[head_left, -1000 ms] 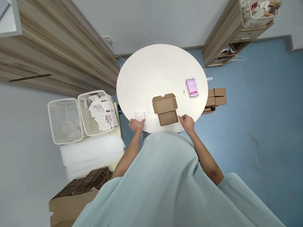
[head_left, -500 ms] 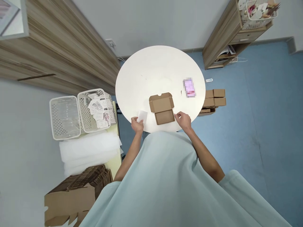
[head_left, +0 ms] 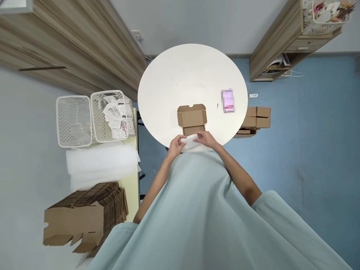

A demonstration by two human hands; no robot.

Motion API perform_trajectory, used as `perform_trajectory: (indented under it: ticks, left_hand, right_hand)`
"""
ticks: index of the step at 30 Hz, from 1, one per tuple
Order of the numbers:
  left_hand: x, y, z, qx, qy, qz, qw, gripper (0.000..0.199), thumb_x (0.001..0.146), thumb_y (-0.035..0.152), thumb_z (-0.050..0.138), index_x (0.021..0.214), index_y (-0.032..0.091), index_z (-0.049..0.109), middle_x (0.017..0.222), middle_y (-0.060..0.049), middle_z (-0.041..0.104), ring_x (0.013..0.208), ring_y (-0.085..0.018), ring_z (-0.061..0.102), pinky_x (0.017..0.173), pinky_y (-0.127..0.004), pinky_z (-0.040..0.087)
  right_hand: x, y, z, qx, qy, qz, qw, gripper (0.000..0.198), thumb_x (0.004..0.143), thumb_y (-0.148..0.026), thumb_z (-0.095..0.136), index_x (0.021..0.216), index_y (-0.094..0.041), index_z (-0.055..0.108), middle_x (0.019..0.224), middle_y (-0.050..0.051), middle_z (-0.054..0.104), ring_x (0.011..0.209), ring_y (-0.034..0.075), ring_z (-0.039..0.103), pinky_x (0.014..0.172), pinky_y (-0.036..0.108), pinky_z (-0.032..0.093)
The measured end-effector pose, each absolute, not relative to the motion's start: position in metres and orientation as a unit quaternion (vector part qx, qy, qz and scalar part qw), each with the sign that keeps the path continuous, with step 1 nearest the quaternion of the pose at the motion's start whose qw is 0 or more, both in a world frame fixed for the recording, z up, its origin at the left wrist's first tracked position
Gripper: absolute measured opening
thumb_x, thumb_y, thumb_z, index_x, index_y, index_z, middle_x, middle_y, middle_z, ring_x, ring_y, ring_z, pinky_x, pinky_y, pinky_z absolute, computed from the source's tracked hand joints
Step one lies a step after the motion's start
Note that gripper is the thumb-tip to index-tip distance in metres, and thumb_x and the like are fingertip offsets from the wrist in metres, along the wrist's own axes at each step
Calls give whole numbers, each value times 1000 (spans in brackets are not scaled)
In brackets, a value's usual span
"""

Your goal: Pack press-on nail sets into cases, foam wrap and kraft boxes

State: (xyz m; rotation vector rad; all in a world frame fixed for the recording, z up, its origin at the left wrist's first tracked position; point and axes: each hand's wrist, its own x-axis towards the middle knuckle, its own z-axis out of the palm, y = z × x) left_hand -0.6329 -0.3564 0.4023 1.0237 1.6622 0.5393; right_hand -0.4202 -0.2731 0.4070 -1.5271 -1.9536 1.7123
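Note:
Between my hands, over the near edge of the round white table [head_left: 194,71], is a small white packet [head_left: 189,142]. My left hand [head_left: 176,145] pinches its left end, and my right hand [head_left: 206,138] grips the right end. Just beyond it lies an open brown cardboard box [head_left: 192,116], its lid folded back away from me. The packet and my fingers hide the near part of the box's tray. What the packet contains cannot be made out.
A blurred pink-purple item [head_left: 228,101] lies at the table's right. Brown boxes [head_left: 256,117] are stacked beyond that edge. On the left side table are white baskets [head_left: 112,140], white foam sheets [head_left: 102,159] and flattened cartons [head_left: 75,217]. A wooden cabinet [head_left: 295,41] stands far right.
My left hand has brought the white packet rightward, in front of the box. My right hand has moved left from the box's side and taken the packet's other end. The view has shifted slightly.

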Motion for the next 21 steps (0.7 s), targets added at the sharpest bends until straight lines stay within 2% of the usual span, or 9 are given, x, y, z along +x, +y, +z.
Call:
perform_trajectory:
  ticks: [2, 5, 8, 10, 15, 21]
  left_hand:
    - [-624, -345, 397, 425, 697, 230, 529, 34, 93, 20, 61, 127, 19, 62, 126, -9, 75, 111, -20, 73, 93, -30, 58]
    - [-611, -327, 386, 391, 730, 260, 497, 44, 92, 17, 68, 134, 20, 54, 132, -9, 70, 103, -17, 74, 92, -30, 58]
    - [-601, -312, 371, 376, 774, 271, 432, 46, 88, 18, 78, 125, 21, 51, 128, -8, 65, 86, -14, 70, 88, -32, 57]
    - [-596, -305, 363, 380, 794, 255, 401, 42, 87, 17, 80, 116, 22, 50, 119, -5, 63, 83, -14, 67, 88, -33, 56]
    - [-589, -299, 354, 410, 808, 196, 376, 34, 90, 12, 75, 107, 24, 47, 106, -2, 62, 96, -20, 65, 92, -36, 51]
    - [-583, -297, 357, 443, 805, 130, 373, 26, 97, 8, 63, 115, 22, 51, 121, -11, 68, 105, -26, 68, 90, -37, 49]
  right_hand:
    - [-415, -273, 400, -555, -636, 534, 55, 21, 90, -33, 81, 106, -20, 81, 99, 3, 82, 95, 22, 76, 88, 31, 59]
    - [-411, -269, 390, -618, -609, 493, 74, 16, 90, -35, 80, 94, -19, 78, 99, 4, 82, 93, 21, 75, 83, 27, 56]
    - [-413, -261, 380, -646, -593, 475, 80, 14, 93, -34, 77, 90, -21, 78, 96, 3, 82, 90, 19, 75, 79, 25, 54]
    - [-417, -255, 376, -654, -604, 452, 61, 14, 94, -34, 75, 87, -22, 78, 92, 2, 82, 87, 19, 74, 77, 25, 53]
    - [-430, -246, 369, -668, -636, 384, -42, 12, 98, -32, 72, 92, -25, 82, 96, 3, 81, 93, 21, 74, 78, 27, 52]
    - [-439, -243, 363, -642, -678, 335, -127, 21, 104, -31, 64, 98, -23, 82, 103, 10, 82, 101, 25, 75, 81, 31, 52]
